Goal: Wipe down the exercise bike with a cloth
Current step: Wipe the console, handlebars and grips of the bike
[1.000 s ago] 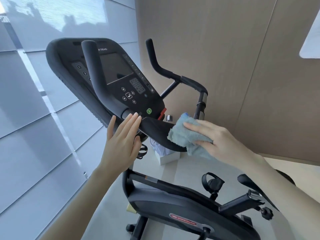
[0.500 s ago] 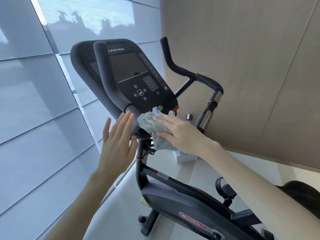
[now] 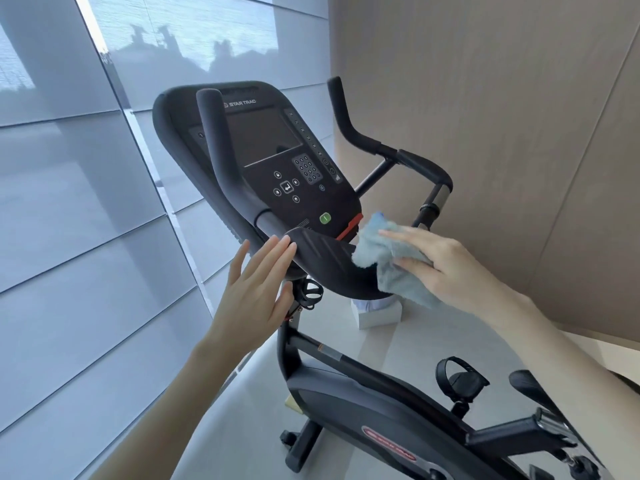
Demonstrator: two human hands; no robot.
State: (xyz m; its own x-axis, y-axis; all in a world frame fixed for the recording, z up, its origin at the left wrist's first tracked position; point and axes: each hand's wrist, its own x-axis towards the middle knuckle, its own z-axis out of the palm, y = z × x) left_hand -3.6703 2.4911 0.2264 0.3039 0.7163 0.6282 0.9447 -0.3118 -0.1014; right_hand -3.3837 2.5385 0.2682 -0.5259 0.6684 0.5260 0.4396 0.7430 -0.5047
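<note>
Meanwhile right hand (image 3: 446, 268) presses cloth (image 3: 388, 261) flat-fingered on exercise bike (image 3: 322, 261).

To your left runs a wall of pale grey panels (image 3: 69, 237) with horizontal seams, and daylight throws a bright patch with dark rooftop-like shadows across its upper part (image 3: 180, 32). To your right stands a beige wood-grain wall (image 3: 502, 98) with thin diagonal joints. Below you lies a light floor (image 3: 398, 344), and a small white box (image 3: 379, 315) sits on it near the beige wall.
</note>
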